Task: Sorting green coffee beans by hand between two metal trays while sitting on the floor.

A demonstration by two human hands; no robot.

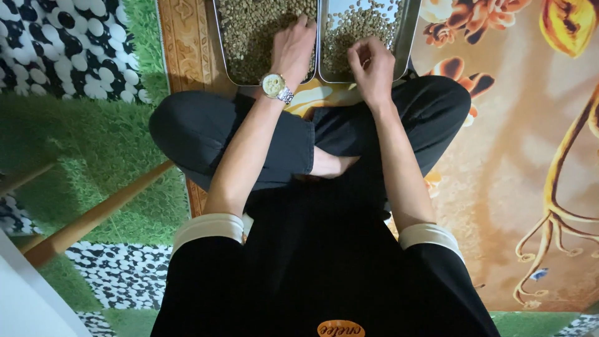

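Two metal trays lie side by side on the floor in front of my crossed legs. The left tray [226, 62] is full of small greenish beans [246, 31]. The right tray [405, 37] holds a thinner layer of the same beans [349, 28]. My left hand [293, 47], with a silver wristwatch [274, 85] on the wrist, rests fingers-down on the beans at the right edge of the left tray. My right hand [372, 65] hovers over the near edge of the right tray with its fingers curled together, as if pinching something too small to see.
I sit cross-legged in black trousers on a floral-patterned mat [530, 156]. Green artificial grass [81, 150] and black-and-white pebble flooring [56, 43] lie to the left. A wooden pole [93, 218] slants across the grass.
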